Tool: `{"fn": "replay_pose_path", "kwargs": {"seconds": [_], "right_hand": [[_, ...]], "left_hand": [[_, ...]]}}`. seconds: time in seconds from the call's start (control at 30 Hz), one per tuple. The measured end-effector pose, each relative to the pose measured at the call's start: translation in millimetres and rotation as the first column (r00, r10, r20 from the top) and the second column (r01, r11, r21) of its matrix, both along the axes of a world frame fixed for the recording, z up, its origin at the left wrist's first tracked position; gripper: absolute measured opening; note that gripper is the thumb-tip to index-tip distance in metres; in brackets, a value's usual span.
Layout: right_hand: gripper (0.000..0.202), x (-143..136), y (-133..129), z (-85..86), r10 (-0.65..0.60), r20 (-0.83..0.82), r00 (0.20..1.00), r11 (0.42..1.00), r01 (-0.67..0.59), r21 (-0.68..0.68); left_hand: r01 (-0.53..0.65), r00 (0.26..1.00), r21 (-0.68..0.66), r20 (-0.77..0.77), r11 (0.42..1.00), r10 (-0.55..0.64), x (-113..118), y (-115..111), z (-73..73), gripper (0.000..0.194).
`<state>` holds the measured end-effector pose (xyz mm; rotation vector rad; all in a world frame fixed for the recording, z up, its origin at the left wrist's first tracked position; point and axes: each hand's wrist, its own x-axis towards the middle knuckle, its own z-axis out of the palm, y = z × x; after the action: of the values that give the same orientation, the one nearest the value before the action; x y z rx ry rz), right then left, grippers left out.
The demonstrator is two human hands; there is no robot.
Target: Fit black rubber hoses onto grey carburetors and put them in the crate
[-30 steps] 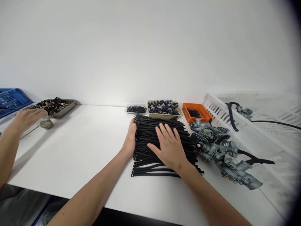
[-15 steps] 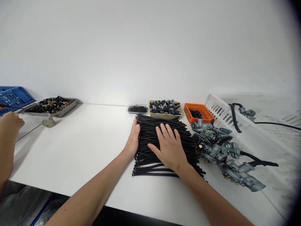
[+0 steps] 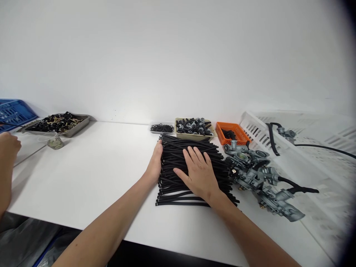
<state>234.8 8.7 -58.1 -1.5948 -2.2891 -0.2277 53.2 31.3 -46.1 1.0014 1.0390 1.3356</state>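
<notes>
Tubes (image 3: 171, 157) lie heaped between the bench (image 3: 111, 163)'s front edge and a cream tray (image 3: 191, 137), the right hand (image 3: 198, 172) spread flat on top, the open left hand (image 3: 155, 163) against their ends.

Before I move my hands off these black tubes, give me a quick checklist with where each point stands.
1. Left hand against the tubes' left ends: ok.
2. Right hand flat on top of the black tubes: ok.
3. Right ends of the tubes even: not ok, they are ragged.
4. Nearest tubes snug with the rest: not ok, gaps show between them.
5. Tubes not touching the metal parts: cannot tell.
6. Co-worker's hand away from the tubes: ok, far left.
</notes>
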Motion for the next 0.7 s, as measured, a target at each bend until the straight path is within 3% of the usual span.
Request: {"fn": "replay_pose_path", "kwargs": {"seconds": [0.1, 0.17, 0.3, 0.47, 0.6, 0.7], "right_hand": [[0.079, 1.2, 0.7, -0.9, 0.007, -0.033, 0.999, 0.999, -0.006, 0.032], [0.077, 2.1, 1.1, -1.5, 0.007, -0.044, 0.999, 0.999, -0.005, 0.047], [0.076, 3.2, 1.3, -1.6, 0.017, -0.045, 0.999, 0.999, -0.015, 0.051], [0.076, 2.9, 0.7, -0.2, 0.018, -0.057, 0.998, 0.999, -0.016, 0.038], [0.072, 2.9, 1.0, -0.1, 0.023, -0.092, 0.995, 0.998, -0.017, 0.066], [0.063, 3.4, 1.5, 0.5, 0.028, -0.146, 0.989, 0.993, -0.01, 0.121]], "left_hand": [[-0.044, 0.992, -0.062, 0.119, 0.997, 0.051, -2.7, 2.8, 5.2, 0.074], [-0.058, 0.991, -0.082, 0.118, 0.995, 0.068, -4.7, 4.0, 7.2, 0.073], [-0.065, 0.998, -0.006, 0.024, 0.998, 0.066, -8.7, 4.8, 6.7, 0.065], [-0.158, 0.977, 0.115, -0.125, 0.981, 0.172, -16.4, 6.0, 9.2, 0.048], [-0.177, 0.969, 0.125, -0.152, 0.976, 0.195, -19.3, 7.3, 15.0, 0.029], [-0.185, 0.964, 0.121, -0.17, 0.975, 0.204, -18.8, 8.5, 15.6, 0.026]]}}
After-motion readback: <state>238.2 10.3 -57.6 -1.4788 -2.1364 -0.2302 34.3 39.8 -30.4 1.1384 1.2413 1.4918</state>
